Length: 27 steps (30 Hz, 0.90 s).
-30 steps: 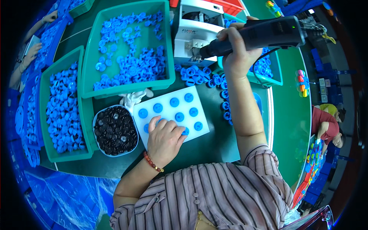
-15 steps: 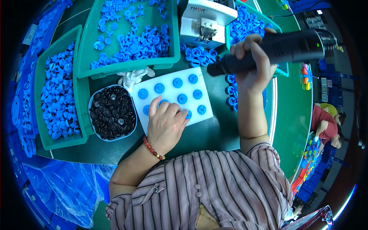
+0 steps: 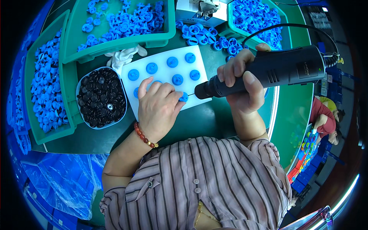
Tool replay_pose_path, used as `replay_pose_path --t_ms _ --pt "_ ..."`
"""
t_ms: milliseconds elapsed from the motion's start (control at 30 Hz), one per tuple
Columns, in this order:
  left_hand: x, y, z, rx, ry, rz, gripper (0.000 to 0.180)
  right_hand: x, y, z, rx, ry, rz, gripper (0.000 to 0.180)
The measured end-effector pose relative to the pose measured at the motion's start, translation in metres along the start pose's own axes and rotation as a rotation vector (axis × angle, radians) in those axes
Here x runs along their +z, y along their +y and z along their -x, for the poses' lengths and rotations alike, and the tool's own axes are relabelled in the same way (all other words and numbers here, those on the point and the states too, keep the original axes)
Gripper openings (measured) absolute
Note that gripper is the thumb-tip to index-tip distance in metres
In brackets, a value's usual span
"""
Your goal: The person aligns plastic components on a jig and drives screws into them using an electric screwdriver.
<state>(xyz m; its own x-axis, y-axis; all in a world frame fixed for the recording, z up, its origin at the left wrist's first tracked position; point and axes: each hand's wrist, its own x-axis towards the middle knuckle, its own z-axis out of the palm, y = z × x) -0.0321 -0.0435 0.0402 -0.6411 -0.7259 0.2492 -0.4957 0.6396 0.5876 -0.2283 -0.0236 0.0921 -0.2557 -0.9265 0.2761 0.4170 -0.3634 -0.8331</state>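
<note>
Nearest, a striped shirt (image 3: 207, 184) fills the lower view, above a blue plastic sheet (image 3: 57, 184) at the lower left. The left hand (image 3: 157, 109), with a bead bracelet (image 3: 145, 136) at the wrist, lies on the white tray (image 3: 165, 74), its fingers pinching a blue cap (image 3: 184, 96) at the tray's near edge. The right hand (image 3: 241, 82) is clenched around a black power screwdriver (image 3: 268, 71), whose tip meets that cap. The tray sits on the dark green desk (image 3: 199, 120), with more blue caps seated in rows. Left of it stands a bowl of black parts (image 3: 100, 97). Farther off, green bins of blue caps (image 3: 115, 23) line the desk, with a grey machine (image 3: 199, 11) behind. At the far right another person (image 3: 326, 115) bends low.
</note>
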Motion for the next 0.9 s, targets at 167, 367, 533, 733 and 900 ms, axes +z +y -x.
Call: replay_pose_path --t_ms 167,367,533,733,900 --pt "0.000 0.000 0.000 0.009 0.006 -0.004 0.016 0.001 0.002 0.005 0.025 -0.040 0.016 0.059" --pt "0.000 0.000 0.000 0.001 0.007 0.003 0.015 0.001 0.002 0.008 0.054 -0.142 0.095 0.059" --pt "0.000 0.000 -0.001 0.004 -0.002 -0.006 0.019 0.006 0.003 0.009 0.030 -0.234 0.133 0.059" --pt "-0.002 -0.001 0.001 0.022 0.005 0.014 0.020 0.006 0.005 0.006 0.041 -0.317 0.376 0.059" --pt "-0.001 -0.003 0.001 0.013 -0.008 0.034 0.019 0.005 0.008 -0.004 0.095 -0.192 0.168 0.061"
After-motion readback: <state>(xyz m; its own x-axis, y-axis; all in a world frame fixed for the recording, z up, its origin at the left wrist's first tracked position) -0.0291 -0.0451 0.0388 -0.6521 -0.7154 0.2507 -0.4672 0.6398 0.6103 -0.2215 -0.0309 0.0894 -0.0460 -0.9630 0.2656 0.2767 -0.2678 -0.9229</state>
